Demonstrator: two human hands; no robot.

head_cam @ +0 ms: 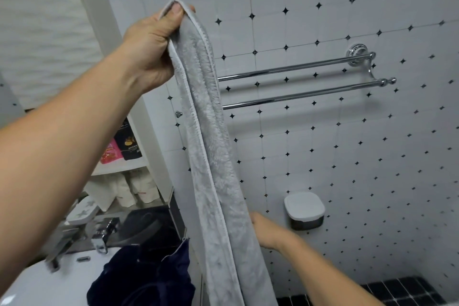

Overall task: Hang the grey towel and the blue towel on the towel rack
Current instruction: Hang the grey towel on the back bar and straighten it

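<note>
A long grey towel (pixel 211 156) hangs straight down in front of me. My left hand (pixel 151 45) is raised high and pinches its top end between thumb and fingers. My right hand (pixel 269 231) is low, behind the towel's right edge and touching it; its fingers are hidden by the cloth. The chrome towel rack (pixel 298 79) with two bare horizontal bars is fixed to the tiled wall, to the right of the towel. The dark blue towel (pixel 141 278) lies bunched on the white sink at the bottom left.
A chrome tap (pixel 104 236) stands at the back of the white sink (pixel 49 281). Shelves (pixel 119 166) at left hold packets and rolled cloths. A white-lidded holder (pixel 304 208) is fixed to the wall below the rack. Black floor tiles (pixel 409 290) show at bottom right.
</note>
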